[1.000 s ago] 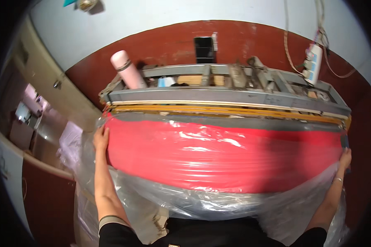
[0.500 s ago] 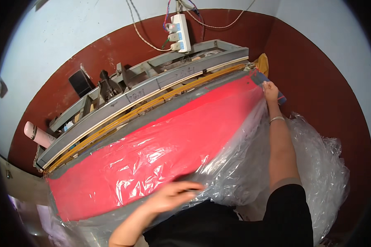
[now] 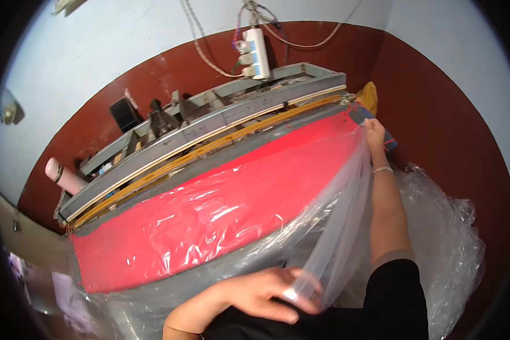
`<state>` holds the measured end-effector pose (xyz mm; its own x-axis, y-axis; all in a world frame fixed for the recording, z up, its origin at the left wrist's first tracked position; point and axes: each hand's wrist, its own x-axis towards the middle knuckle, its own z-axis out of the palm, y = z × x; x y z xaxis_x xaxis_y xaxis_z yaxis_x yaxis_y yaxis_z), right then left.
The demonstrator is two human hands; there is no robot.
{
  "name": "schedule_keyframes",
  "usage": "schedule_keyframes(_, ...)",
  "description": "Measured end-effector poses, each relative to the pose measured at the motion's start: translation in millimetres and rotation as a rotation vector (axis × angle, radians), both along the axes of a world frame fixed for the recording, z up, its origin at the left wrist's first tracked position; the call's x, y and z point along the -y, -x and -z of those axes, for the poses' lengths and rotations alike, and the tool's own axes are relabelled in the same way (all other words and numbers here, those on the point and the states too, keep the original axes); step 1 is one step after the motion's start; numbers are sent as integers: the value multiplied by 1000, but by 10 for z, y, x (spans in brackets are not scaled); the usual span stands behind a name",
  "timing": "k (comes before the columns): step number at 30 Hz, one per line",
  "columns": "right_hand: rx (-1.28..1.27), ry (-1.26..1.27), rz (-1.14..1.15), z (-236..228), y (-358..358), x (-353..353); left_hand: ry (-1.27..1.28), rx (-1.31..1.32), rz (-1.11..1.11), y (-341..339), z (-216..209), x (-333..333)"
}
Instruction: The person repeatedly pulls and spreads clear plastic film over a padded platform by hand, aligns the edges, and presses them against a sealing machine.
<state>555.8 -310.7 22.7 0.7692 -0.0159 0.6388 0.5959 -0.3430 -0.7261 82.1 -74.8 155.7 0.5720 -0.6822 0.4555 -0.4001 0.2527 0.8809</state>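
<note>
A red sheet (image 3: 209, 218) lies along the slanted grey work surface, and clear plastic film (image 3: 337, 232) covers much of it. At the far right corner, my right hand (image 3: 374, 135) is closed on the film's edge, pulling it into a gathered strip. That strip runs down to my left hand (image 3: 269, 294), which is near the front edge. My left fingers are stretched out with the thumb apart, and the film passes over the fingertips. They are slightly blurred.
A grey metal frame (image 3: 238, 107) with a yellow strip (image 3: 226, 139) runs behind the sheet. A pink bottle (image 3: 65, 177) stands at its left end, and a white power strip (image 3: 258, 54) hangs above on cords. Crumpled film (image 3: 442, 243) bulges at the right.
My left hand has moved right and lower, and now meets the film. The film by my right hand has drawn into a taut strip. My right hand keeps its hold at the corner.
</note>
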Motion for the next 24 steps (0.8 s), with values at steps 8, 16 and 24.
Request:
schedule_keyframes(8,-11,117,-14,239,-347,254,484,41,-1140,1633,-176,-1001)
schedule_keyframes(16,-4,330,80,234,-463,331,665,267,-2524,3048,-17,-1605)
schedule_keyframes(24,-14,335,100,379,-649,463,1012,-644,-2245,3566,1103,-2218)
